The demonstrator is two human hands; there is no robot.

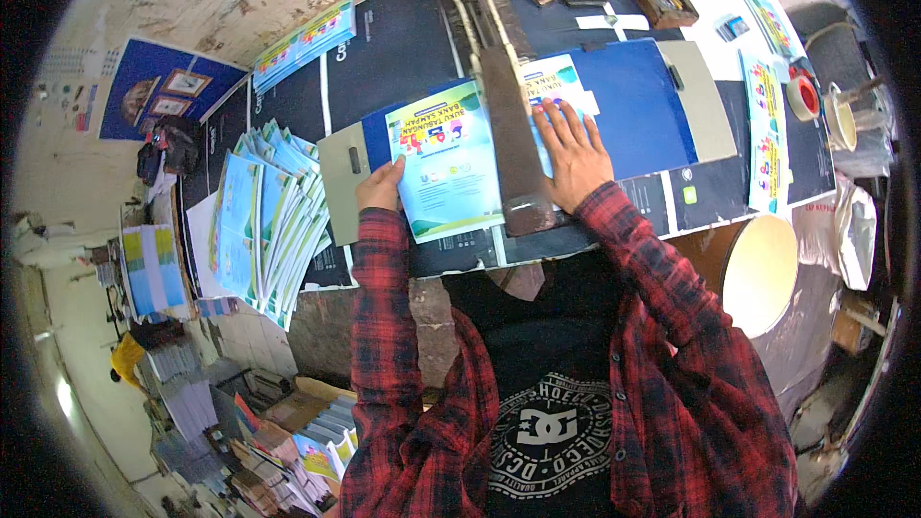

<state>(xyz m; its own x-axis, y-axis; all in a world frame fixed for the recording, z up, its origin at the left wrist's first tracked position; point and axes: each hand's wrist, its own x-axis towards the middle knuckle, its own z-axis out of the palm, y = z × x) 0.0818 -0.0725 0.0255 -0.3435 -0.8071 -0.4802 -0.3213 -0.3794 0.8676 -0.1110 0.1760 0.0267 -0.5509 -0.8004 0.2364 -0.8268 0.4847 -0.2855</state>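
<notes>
A printed booklet cover (pixel 449 177), light blue, green and yellow, lies spread under a long dark brown metal bar (pixel 518 149) that crosses it from far to near. My left hand (pixel 382 184) grips the cover's left edge, thumb on top and the other fingers mostly hidden. To the right of the bar, my right hand (pixel 576 155) rests flat on the cover's other half, fingers stretched out. Beneath the cover is a blue board (pixel 628 115), with a grey board (pixel 705 101) showing at its right and another grey piece (pixel 341 173) at its left.
A fanned pile of booklets (pixel 273 216) sits at the left, with another stack (pixel 305 41) behind. Farther right are printed strips (pixel 766 134), a wooden box (pixel 664 2) and a red tape roll (pixel 802 98). A round pale-topped drum (pixel 760 275) stands below the table's right edge.
</notes>
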